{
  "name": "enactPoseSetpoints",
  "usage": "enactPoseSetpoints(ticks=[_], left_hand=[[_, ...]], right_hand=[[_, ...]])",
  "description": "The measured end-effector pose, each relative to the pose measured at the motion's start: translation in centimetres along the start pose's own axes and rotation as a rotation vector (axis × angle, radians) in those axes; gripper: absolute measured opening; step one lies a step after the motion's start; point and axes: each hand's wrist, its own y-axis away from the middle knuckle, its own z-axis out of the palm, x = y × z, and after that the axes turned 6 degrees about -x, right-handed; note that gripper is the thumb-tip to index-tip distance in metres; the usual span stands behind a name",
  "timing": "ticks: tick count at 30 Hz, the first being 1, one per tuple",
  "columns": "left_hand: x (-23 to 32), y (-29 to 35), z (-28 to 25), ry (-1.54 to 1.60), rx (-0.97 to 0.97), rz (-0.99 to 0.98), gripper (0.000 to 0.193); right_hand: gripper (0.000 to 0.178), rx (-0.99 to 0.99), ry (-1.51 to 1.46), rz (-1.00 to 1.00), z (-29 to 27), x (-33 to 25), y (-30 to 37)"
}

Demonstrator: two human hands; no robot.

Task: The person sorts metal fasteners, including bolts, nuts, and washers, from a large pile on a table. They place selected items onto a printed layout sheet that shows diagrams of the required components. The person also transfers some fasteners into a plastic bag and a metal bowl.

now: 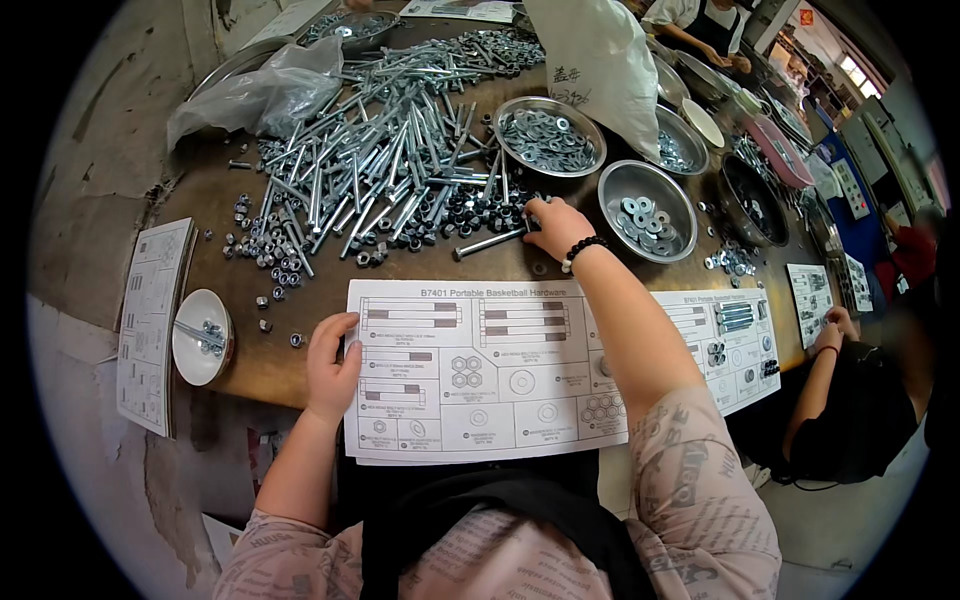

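Bolt [490, 245], one, silver, at the right hand's fingertips. Position: on the bench [320, 295], just beyond the far edge of the near printed sheet [470, 345] and beside the heap of dark nuts [470, 210]. Long axis: mainly left to right, slanting slightly away from the person at its right end; thicker end points left, other end meets the fingers.

Right hand [562, 235], one: fingertips at the bolt's right end; whether clamped on it, cannot tell. Bracelet [583, 252], one, beaded, at the wrist.

Left hand [330, 370], one: fingers and thumb touching the near sheet's left edge, tips slightly apart; firmness of the hold cannot be told.

Bolt pile [390, 165]: beyond the hands, axes in many directions; too many and overlapping to count.

Steel bowls, three with washers: one [598, 140] heaped full, one [680, 200] sparsely filled, one [700, 152] partly behind the sack.

White sack [590, 70], one. Clear plastic bag [275, 90], one. White dish [190, 370], one, several small bolts inside, uncounted. Pink basket [778, 150], one.
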Motion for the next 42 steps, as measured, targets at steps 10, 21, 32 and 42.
enactPoseSetpoints(ticks=[10, 21, 32, 42], left_hand=[[-1.5, -0.3, -0.1, 0.107, 0.046, -0.021, 0.029], [8.7, -5.1, 3.3, -0.030, -0.255, 0.276, 0.033], [11.2, -8.8, 21.0, -0.283, -0.680, 0.386, 0.031], [12.8, -8.6, 22.1, -0.458, -0.676, 0.390, 0.020]], right_hand=[[0.033, 0.084, -0.124, -0.223, -0.3, 1.3, 3.0], [0.030, -0.087, -0.057, -0.233, -1.1, 6.3, 14.4], [0.015, 0.165, -0.155, -0.097, 1.0, 7.9, 14.4], [0.013, 0.279, -0.350, 0.066, 2.5, 7.6, 15.1]])
